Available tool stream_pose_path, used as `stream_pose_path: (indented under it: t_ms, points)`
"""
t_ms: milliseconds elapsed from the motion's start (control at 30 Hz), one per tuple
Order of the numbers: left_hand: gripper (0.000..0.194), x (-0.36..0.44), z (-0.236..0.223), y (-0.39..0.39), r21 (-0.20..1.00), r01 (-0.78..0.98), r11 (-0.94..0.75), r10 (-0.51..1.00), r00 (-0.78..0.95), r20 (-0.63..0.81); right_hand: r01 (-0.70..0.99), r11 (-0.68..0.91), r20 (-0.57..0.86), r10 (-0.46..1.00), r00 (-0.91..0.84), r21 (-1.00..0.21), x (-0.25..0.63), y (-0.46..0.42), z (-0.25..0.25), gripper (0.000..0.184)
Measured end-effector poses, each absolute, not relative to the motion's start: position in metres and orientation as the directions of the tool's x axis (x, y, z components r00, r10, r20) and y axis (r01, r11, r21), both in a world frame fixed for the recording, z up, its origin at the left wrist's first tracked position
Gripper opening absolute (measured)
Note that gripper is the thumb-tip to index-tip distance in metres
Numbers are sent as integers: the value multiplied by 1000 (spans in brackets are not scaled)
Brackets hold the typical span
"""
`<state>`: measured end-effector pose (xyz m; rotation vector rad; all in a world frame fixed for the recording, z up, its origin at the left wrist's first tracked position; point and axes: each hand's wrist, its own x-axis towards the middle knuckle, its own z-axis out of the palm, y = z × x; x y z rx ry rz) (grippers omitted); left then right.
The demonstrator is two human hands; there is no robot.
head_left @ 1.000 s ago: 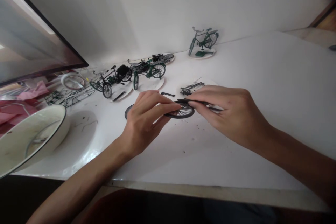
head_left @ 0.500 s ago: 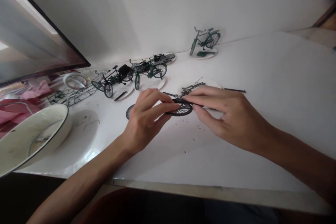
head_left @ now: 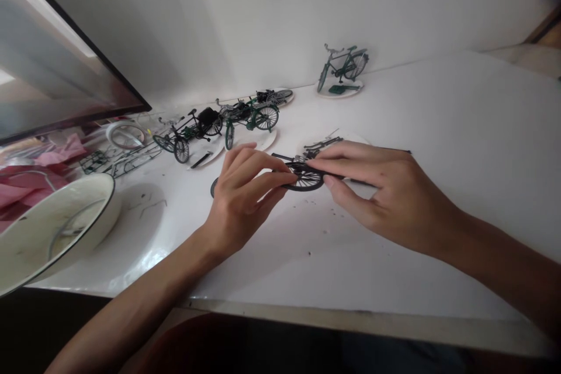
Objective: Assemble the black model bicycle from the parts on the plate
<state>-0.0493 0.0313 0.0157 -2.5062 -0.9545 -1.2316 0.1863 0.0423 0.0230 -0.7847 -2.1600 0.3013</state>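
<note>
My left hand [head_left: 243, 193] is closed, with thumb and fingers pinching a small black spoked wheel [head_left: 309, 180] of a model bicycle above the table. My right hand [head_left: 381, 184] pinches a thin black part [head_left: 333, 175] against the wheel's right edge; its fingers cover most of that part, so its exact kind cannot be made out. Another dark wheel [head_left: 213, 188] peeks out from behind my left hand. Just beyond the fingers, a round white plate [head_left: 357, 138] carries small dark bicycle parts [head_left: 323, 144].
Several model bicycles [head_left: 182, 134] stand on white plates at the back left. A green model bicycle [head_left: 344, 64] stands by the wall. An enamel basin [head_left: 99, 210], a tape roll [head_left: 125, 134], part frames [head_left: 135, 160] and pink cloth [head_left: 26, 187] occupy the left, under a dark-framed screen [head_left: 144, 106].
My right fingers have shifted slightly left along the wheel's edge, and the wheel has tilted a little. The left hand keeps its grip. The view has moved slightly.
</note>
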Motion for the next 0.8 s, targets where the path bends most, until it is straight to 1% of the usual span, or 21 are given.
stream_pose_path:
  t_ms: [100,300,600,700,800]
  points:
    - [17,-49,16,32,123,613,-780,479,460,748,429,786,608,617,-500,-445,187,43,22,29]
    - [14,-47,17,33,118,601,-790,459,453,764,433,800,614,597,-516,-415,188,41,23,26]
    - [12,-48,16,33,123,599,-792,451,438,778,375,822,599,569,-564,-428,189,46,21,28]
    - [12,-47,15,34,109,590,-800,434,444,784,363,826,595,562,-574,-431,189,48,18,27]
    - [11,-46,15,35,99,584,-806,425,454,784,371,826,595,563,-574,-423,187,47,15,29]
